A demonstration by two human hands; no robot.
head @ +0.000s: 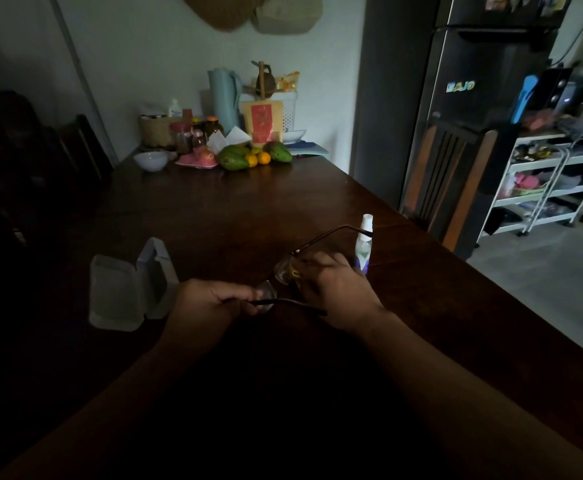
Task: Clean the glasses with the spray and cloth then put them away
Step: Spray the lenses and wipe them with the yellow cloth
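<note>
Dimly lit: left hand (210, 299) pinches glasses (285, 271) by one temple, right hand (335, 289) rubs a lens; hard rubbing could bend the frame or topple spray bottle (364, 245) near tabletop's (214, 209) right edge.

Counts, placed relative to the table (214, 216):
- Hands: two, left hand (207, 303) and right hand (335, 289), above its near middle.
- Glasses (283, 275): one pair, between the hands.
- Spray bottle (364, 245): one, just beyond the right hand.
- Open clear case (127, 289): one, left side.
- Green mangoes (234, 157): two at least, far end.
- Oranges (264, 158): two.
- White bowl (151, 160): one.
</note>
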